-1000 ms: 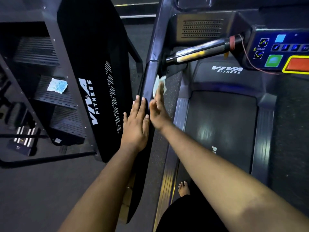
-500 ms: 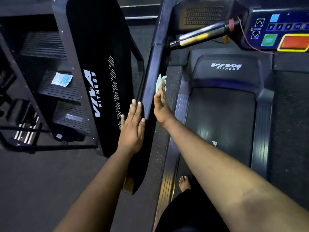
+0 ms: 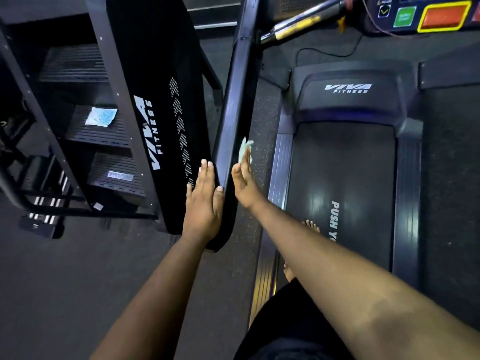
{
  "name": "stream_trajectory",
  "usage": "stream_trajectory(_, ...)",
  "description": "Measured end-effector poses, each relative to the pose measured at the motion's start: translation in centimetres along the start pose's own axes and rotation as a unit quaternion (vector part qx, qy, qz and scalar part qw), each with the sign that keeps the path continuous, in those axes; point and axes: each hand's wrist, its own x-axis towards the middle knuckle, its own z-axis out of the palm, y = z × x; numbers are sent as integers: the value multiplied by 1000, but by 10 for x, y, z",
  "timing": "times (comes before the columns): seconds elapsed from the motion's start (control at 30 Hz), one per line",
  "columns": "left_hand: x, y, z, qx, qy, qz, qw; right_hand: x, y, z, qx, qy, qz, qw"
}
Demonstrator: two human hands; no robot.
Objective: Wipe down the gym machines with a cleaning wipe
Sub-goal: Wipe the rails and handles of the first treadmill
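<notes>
Pale, crumpled cleaning wipe point(image 3: 245, 149) is lying between the right hand point(image 3: 244, 184) and the inner face of the treadmill's black side rail point(image 3: 235, 120). That hand's fingers point(image 3: 246, 158) are lying straight and close together, pressing the wipe flat against the rail rather than curling round it; only the wipe's upper edge is showing past the fingertips, so how much of it sits under the palm is hard to judge. On the rail's outer face the left hand point(image 3: 204, 203) is resting flat, its fingers point(image 3: 206, 175) extended and nearly touching one another, the thumb lying along the rail's edge. The two hands are facing each other with the rail between them. To the right, the treadmill belt point(image 3: 345, 178) is stretching forward under the console point(image 3: 428, 14), and a bare foot point(image 3: 311, 226) is standing on the belt near the right forearm. To the left, a stair-climber machine point(image 3: 155, 100) is standing just beside the rail, and a blue-and-white packet point(image 3: 101, 116) is lying on one of its steps, well apart from both hands.
</notes>
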Motion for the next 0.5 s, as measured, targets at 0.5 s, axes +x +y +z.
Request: stream_trajectory(0.5,-54,9,-12,-71,-19,-153,985,-137,-6,41,-54,108,44,992)
